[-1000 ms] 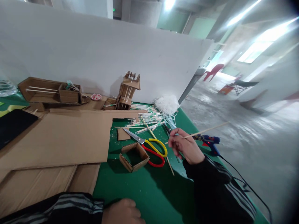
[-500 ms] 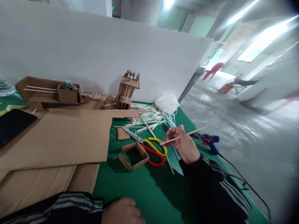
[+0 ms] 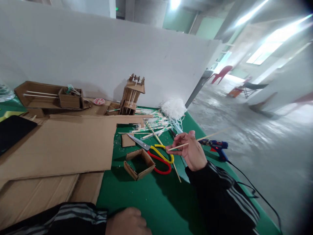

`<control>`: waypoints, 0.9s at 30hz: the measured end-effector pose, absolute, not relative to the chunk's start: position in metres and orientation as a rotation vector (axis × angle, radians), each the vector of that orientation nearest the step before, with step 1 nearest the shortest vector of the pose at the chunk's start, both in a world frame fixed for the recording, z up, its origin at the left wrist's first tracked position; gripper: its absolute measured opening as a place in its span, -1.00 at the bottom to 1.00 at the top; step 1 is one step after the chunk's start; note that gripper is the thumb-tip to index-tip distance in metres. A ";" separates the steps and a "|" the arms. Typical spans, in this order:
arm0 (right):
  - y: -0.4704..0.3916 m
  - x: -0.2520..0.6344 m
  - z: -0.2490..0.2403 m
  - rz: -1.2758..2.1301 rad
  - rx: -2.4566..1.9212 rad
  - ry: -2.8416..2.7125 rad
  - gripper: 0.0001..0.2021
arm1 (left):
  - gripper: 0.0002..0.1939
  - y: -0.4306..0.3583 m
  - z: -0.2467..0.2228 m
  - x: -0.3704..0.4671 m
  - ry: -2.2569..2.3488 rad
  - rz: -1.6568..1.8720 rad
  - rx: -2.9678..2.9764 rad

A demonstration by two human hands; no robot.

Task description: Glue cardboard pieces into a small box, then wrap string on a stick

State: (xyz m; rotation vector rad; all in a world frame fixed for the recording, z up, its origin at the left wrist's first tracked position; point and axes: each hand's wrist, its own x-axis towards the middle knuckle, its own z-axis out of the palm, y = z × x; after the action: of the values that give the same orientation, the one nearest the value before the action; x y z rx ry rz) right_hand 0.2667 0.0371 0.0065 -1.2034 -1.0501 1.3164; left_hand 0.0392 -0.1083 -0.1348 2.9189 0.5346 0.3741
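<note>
My right hand (image 3: 192, 150) pinches a thin wooden stick (image 3: 178, 147), which slants up to the right past the hand over the table's edge. Just left of this hand lie scissors (image 3: 160, 155) with one yellow and one red handle, their blades spread apart. Another long stick (image 3: 176, 171) runs beneath the handles. Beside the scissors stands a small cardboard frame (image 3: 139, 164) with open middle. A small cardboard square (image 3: 127, 140) lies near the blade tips. At the bottom edge my left hand (image 3: 128, 222) rests in a loose fist; nothing sticks out of it, and its palm is hidden.
Behind my right hand lies a blue glue gun (image 3: 217, 147) with its cord trailing over the edge. Large cardboard sheets (image 3: 61, 143) cover the left side. Several wrapped sticks (image 3: 156, 125), a white string heap (image 3: 173, 109) and cardboard models (image 3: 133, 94) sit along the wall.
The view has shifted very slightly. My right hand still holds the stick and has barely moved, its fingertips a little more stretched along it. My left hand stays put.
</note>
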 end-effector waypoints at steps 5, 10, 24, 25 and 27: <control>0.036 0.265 0.005 1.310 -1.170 -1.083 -0.44 | -0.65 -0.106 -0.134 0.040 0.507 0.390 2.921; 0.036 0.265 0.003 1.326 -1.165 -1.104 -0.42 | -0.57 -0.107 -0.131 0.041 0.539 0.366 2.931; 0.037 0.265 -0.001 1.312 -1.201 -1.144 -0.38 | -0.62 -0.104 -0.130 0.040 0.470 0.379 2.949; 0.037 0.265 -0.001 1.314 -1.199 -1.144 -0.38 | -0.62 -0.104 -0.130 0.040 0.486 0.377 2.951; 0.036 0.264 0.000 1.320 -1.192 -1.148 -0.38 | -0.61 -0.106 -0.131 0.040 0.526 0.367 2.947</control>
State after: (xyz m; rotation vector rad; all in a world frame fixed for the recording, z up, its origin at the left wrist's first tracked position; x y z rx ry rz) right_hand 0.2644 0.0363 -0.0003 -1.1919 -1.1485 1.3197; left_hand 0.0396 -0.1055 -0.1313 2.9470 0.5256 0.3671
